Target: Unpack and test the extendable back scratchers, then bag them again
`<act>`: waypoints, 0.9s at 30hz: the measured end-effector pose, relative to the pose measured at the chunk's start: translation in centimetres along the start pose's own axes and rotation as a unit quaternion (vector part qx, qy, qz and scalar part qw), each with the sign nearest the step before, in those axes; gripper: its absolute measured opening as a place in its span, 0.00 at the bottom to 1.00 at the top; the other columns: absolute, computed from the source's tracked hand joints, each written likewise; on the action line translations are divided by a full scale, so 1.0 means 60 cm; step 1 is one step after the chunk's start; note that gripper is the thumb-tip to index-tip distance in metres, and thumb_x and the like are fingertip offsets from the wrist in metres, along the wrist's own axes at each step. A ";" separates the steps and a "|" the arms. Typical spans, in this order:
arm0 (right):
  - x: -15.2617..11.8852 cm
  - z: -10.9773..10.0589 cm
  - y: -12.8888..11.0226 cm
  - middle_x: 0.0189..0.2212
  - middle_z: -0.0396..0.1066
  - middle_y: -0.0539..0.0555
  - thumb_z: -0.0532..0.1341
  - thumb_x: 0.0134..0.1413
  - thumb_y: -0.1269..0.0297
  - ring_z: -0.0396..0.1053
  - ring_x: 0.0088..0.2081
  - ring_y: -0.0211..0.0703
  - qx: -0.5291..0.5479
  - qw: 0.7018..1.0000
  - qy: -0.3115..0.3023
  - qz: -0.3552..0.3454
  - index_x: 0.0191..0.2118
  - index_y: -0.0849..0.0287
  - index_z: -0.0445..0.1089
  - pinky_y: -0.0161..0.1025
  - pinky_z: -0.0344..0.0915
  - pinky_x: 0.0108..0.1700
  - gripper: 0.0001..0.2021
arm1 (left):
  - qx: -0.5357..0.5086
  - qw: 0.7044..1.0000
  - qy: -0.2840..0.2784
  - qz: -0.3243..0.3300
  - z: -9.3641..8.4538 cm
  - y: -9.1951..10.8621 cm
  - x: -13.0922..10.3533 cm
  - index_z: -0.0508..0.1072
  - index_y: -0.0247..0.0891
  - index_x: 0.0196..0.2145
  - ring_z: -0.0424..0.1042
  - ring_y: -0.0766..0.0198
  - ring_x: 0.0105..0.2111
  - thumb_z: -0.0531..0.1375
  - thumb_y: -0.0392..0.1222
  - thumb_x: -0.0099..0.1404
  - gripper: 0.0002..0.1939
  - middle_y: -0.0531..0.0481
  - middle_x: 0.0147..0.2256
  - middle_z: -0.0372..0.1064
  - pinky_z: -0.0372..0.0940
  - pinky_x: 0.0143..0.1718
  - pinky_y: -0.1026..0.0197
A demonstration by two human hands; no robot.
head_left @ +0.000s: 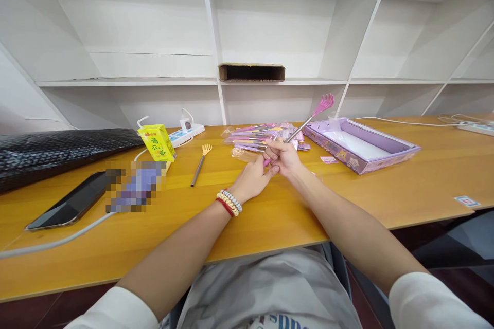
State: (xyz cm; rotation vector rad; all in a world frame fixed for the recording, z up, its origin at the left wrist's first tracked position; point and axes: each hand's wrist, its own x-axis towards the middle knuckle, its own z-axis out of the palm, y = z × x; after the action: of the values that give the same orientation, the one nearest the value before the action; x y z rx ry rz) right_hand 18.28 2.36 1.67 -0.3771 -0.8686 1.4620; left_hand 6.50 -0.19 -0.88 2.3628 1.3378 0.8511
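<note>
A pink claw-headed back scratcher (323,105) with a metal rod slants up and to the right out of my two hands. My left hand (254,177) is closed round its pink lower end. Close beside it, my right hand (284,158) has its fingers wrapped round the rod. Behind the hands lies a pile of wrapped pink and purple scratchers (262,133). A yellow-headed scratcher (199,164) rests on the table to the left of my hands.
An open purple box (363,144) stands at the right. On the left are a yellow drink carton (157,143), a black phone (71,200), a white power strip (187,135) and black wrapping (65,151). A cardboard box (252,72) sits on the shelf.
</note>
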 end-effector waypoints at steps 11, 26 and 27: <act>-0.015 0.028 -0.003 0.08 0.40 0.38 0.62 0.32 0.77 0.40 0.10 0.26 -0.018 0.996 0.081 -0.033 0.18 0.57 0.36 0.31 0.45 0.13 0.27 | 0.151 0.987 0.030 -0.048 -0.002 0.009 0.000 0.70 0.38 0.33 0.71 0.52 0.31 0.48 0.60 0.62 0.23 0.43 0.28 0.70 0.60 0.28 0.59; 0.004 0.005 -0.012 0.08 0.44 0.39 0.62 0.34 0.75 0.45 0.12 0.26 0.042 0.996 0.084 -0.002 0.18 0.58 0.42 0.30 0.52 0.16 0.22 | 0.060 0.995 0.044 0.060 0.001 0.016 -0.007 0.64 0.36 0.41 0.68 0.56 0.38 0.46 0.46 0.67 0.13 0.42 0.39 0.68 0.63 0.40 0.55; 0.005 0.004 -0.011 0.09 0.47 0.39 0.62 0.34 0.75 0.49 0.12 0.27 0.039 0.996 0.084 -0.001 0.17 0.58 0.45 0.30 0.55 0.18 0.19 | 0.054 0.996 0.048 0.057 0.002 0.016 -0.006 0.65 0.36 0.41 0.68 0.56 0.39 0.46 0.44 0.67 0.13 0.42 0.39 0.68 0.63 0.41 0.55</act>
State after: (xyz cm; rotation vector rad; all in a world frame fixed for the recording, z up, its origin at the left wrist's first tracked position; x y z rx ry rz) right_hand 18.54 2.49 2.38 -0.4339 -0.6755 1.4350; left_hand 7.11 -1.00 -0.60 2.5320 1.3281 0.9578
